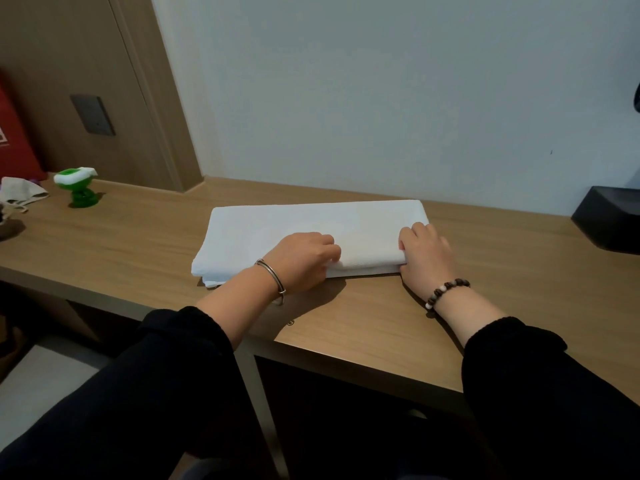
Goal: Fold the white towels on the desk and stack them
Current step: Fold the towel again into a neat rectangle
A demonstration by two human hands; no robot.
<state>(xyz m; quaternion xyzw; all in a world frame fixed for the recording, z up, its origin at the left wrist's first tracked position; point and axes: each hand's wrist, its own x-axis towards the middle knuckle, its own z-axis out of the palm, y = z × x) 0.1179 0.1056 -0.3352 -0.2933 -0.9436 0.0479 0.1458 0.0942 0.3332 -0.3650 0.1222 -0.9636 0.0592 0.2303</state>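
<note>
White towel (304, 226) lay on the wooden desk (138, 244), folded into a long flat rectangle, long side running left-right, just short of the pale wall (381, 81). Several layers showed at its near edge; a lower layer stuck out a bit at the near-left corner. Could not tell if that was a second towel underneath or the same one.

Left hand (301, 261) was at the middle of the near edge, fingers curled and pinching the top layer there, knuckles up. Silver bangle (273, 277) on that wrist. Right hand (426, 254) was at the near-right corner, fingers curled over the top of the towel and grasping the edge, heel of the hand on the desk. Dark bead bracelet (446, 291) on that wrist. Both forearms came in over the desk's front edge in black sleeves (180, 358). Hands were apart, a stretch of bare towel edge between them.

Far left on the desk: a green-and-white plastic item (77, 188) on a green foot, and beside it a crumpled pale cloth (20, 194), well apart from the towel. A red panel (14, 140) stood behind those. A dark wall plate (92, 115) sat on the wood panelling. At far right a black box (609, 220) sat on the desk, near but not touching the towel.
</note>
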